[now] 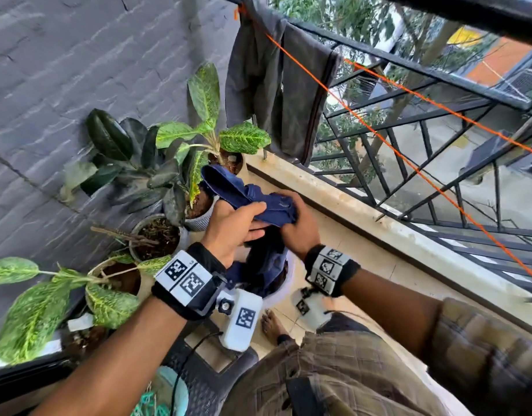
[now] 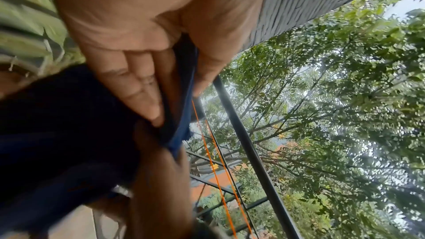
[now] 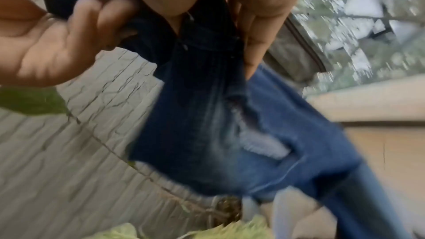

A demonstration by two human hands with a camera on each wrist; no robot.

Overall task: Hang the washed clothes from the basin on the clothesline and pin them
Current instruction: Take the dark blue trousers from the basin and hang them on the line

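So I grip the jeans [image 1: 260, 202] in both fists, left hand [image 1: 233, 228] and right hand [image 1: 297, 228] bunched close (finding the waistband), ready for the clothesline [image 1: 379, 136].

Both your forearms reach forward, wrists close together at mid-chest height. Your left hand [image 1: 231, 226] is palm-inward, thumb on top, fingers curled — pinching the blue jeans [image 1: 258, 196]. Your right hand [image 1: 297, 226] sits just beside it, back of hand up, fingers closed round the same bunched cloth.
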